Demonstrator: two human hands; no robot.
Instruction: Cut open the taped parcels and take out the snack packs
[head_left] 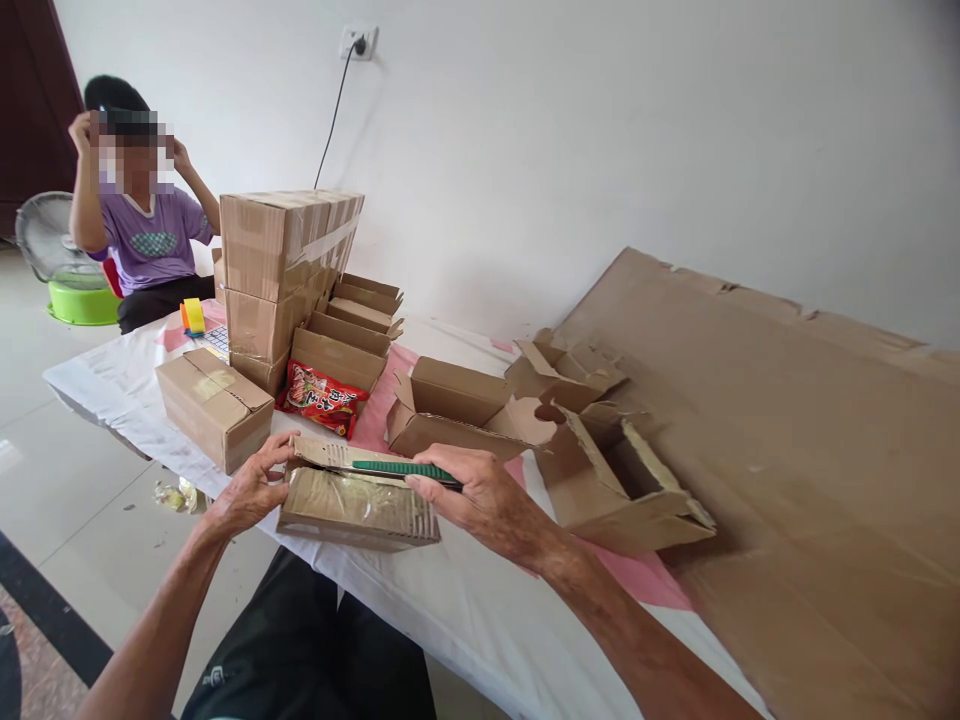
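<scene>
A small cardboard box [352, 505] with clear tape on its side lies in front of me at the table's near edge. My left hand [259, 485] grips its left end, with fingertips at the upper flap. In my right hand [476, 490] is a green utility knife [401, 468], lying along the gap beneath the flap and pointing left. Whether the blade is out I cannot make out. Just behind the box is a red snack packet [321, 400], leaning against an open carton. A closed carton [215, 400] stands left of my left hand.
Taped boxes [255, 250] are stacked at the back left. Open cartons [450, 400] stand right of centre, before a large cardboard sheet [787, 450]. A yellow tape roll [193, 316] lies at far left, near a seated person [150, 235] and a fan [52, 240].
</scene>
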